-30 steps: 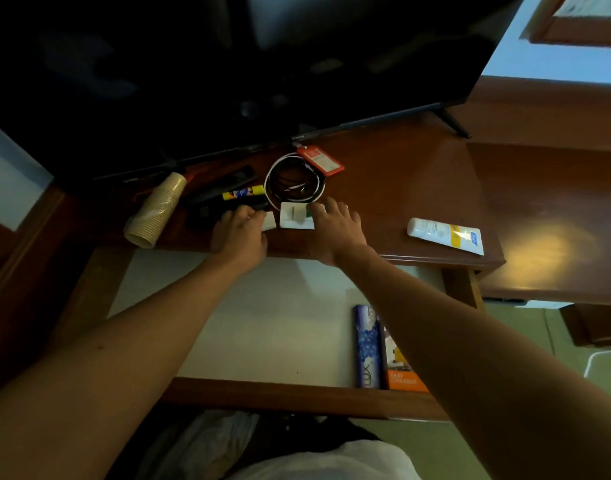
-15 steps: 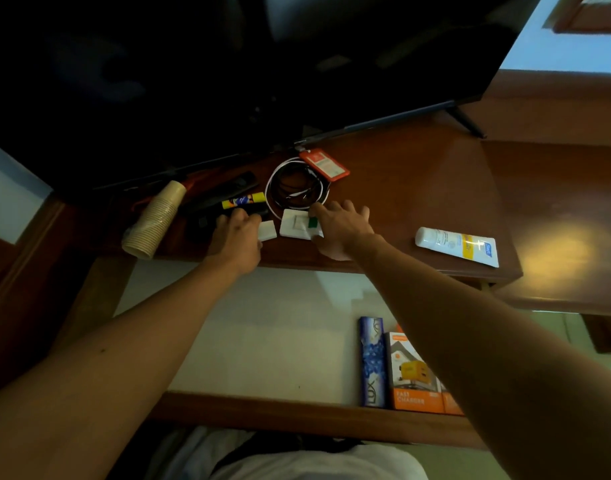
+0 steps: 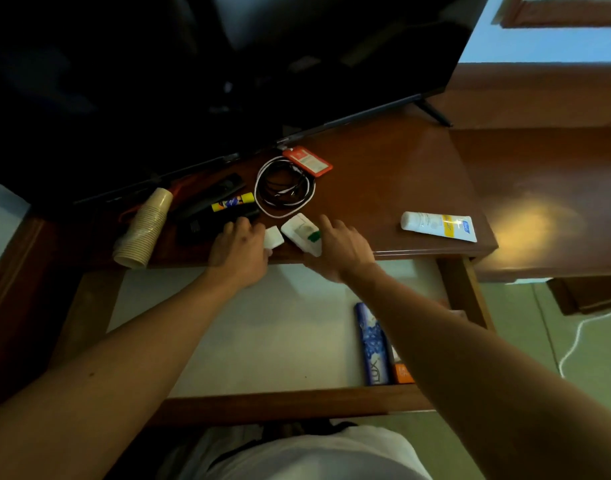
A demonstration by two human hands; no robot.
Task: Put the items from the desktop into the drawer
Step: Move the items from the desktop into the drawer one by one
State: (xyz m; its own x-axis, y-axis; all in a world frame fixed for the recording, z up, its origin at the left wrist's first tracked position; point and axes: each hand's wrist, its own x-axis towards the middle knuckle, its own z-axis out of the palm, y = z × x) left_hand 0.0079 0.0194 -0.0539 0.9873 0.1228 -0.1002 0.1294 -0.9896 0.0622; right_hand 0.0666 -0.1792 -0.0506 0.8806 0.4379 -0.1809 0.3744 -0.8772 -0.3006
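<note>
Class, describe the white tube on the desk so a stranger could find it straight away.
Start at the big dark television screen standing on the brown wooden desktop. Move to the desktop's front right corner, above the open drawer. There the white plastic tube with a yellow band lies flat and alone, well apart from the clutter near the hands.

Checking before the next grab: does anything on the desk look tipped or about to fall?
Yes. The stack of paper cups lies on its side, its mouth end past the desk's front edge. The white packet with green mark sits askew at the same edge.
</note>
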